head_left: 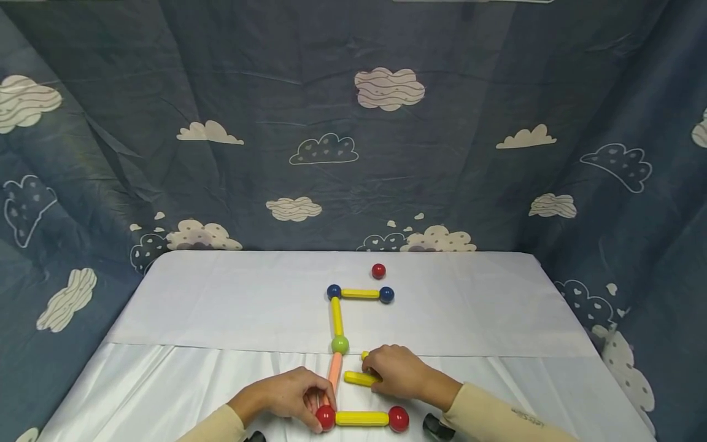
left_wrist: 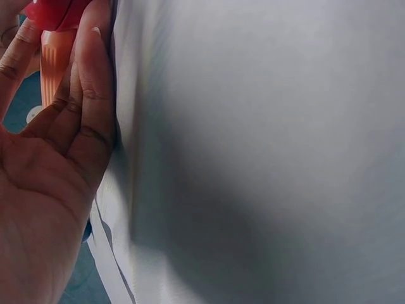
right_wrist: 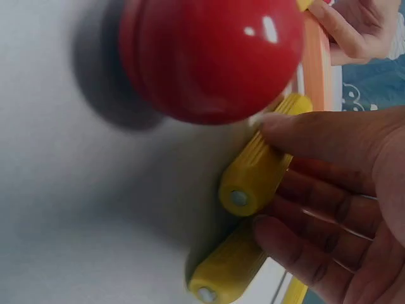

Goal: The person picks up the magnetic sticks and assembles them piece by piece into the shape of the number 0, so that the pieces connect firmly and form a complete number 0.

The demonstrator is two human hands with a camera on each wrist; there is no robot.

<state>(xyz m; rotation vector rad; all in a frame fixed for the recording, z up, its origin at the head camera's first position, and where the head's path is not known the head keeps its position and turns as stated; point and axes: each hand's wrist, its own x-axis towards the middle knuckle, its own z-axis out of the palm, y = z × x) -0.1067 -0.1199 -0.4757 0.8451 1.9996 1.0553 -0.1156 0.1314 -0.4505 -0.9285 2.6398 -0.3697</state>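
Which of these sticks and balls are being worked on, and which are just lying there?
In hand:
left hand holding the red corner ball and orange stick
right hand on two loose yellow sticks
the joined frame: green ball, bottom yellow stick, right red ball

Lying about:
lone red ball
cloud-print cloth

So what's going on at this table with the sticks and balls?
A person is handling toy rods and balls on a white table. The left hand holds a red ball where an orange rod meets a yellow one. The right hand grips loose yellow rods. Another red ball lies apart.
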